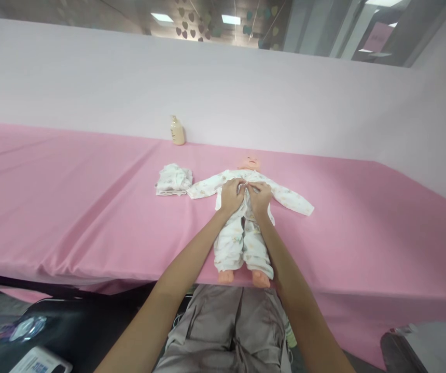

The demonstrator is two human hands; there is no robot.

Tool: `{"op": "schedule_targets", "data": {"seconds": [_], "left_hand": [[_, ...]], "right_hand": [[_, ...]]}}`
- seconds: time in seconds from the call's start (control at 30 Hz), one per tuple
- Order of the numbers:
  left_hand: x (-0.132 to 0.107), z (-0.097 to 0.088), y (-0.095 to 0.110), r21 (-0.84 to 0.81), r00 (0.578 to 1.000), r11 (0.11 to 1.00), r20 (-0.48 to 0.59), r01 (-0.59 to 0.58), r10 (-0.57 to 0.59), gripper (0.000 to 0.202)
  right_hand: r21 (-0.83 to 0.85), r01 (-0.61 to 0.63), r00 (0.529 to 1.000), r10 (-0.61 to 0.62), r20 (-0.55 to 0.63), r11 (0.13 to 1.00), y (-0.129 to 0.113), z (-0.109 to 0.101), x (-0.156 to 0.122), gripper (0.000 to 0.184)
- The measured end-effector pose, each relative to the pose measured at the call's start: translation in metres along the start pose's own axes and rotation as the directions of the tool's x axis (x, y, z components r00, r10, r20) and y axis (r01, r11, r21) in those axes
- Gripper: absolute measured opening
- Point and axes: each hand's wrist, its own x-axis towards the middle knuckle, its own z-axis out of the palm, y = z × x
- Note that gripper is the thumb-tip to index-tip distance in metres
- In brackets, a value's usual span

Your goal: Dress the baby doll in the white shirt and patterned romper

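Observation:
A baby doll lies on its back on the pink cloth, feet toward me. It wears a white patterned baby top with both sleeves spread wide, and matching trousers. My left hand and my right hand meet over the doll's chest. Their fingertips pinch the front of the top close together, at what looks like a tie or fastening too small to make out. Bare doll feet stick out of the trouser legs near the table's front edge.
Left of the doll sits a folded stack of white patterned cloth. A cream pump bottle stands at the back against the white wall. Below the table, a black chair holds a white object and a clear bottle.

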Motion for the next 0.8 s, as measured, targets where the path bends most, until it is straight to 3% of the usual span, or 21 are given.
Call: {"op": "schedule_targets", "data": {"seconds": [0.3,0.53,0.63,0.8], "left_hand": [[0.002,0.003,-0.01,-0.145,0.999,0.988,0.014,0.049,-0.047,0.008],[0.0,0.005,-0.011,-0.166,0.999,0.985,0.005,0.052,-0.052,0.005],[0.0,0.004,-0.009,-0.202,0.994,0.974,-0.016,0.103,-0.108,0.019],[0.0,0.003,-0.007,-0.073,0.996,0.994,0.015,0.085,-0.084,0.022]], "right_hand": [[-0.036,0.014,1.0,-0.013,0.007,0.999,0.001,0.001,0.0,0.01],[-0.026,0.005,0.999,-0.004,0.036,1.0,0.0,0.001,0.0,0.01],[-0.044,0.035,0.999,-0.034,0.033,0.998,0.0,0.001,0.0,0.011],[-0.076,0.066,0.997,-0.062,0.051,0.995,0.001,0.001,0.0,0.012]]}}
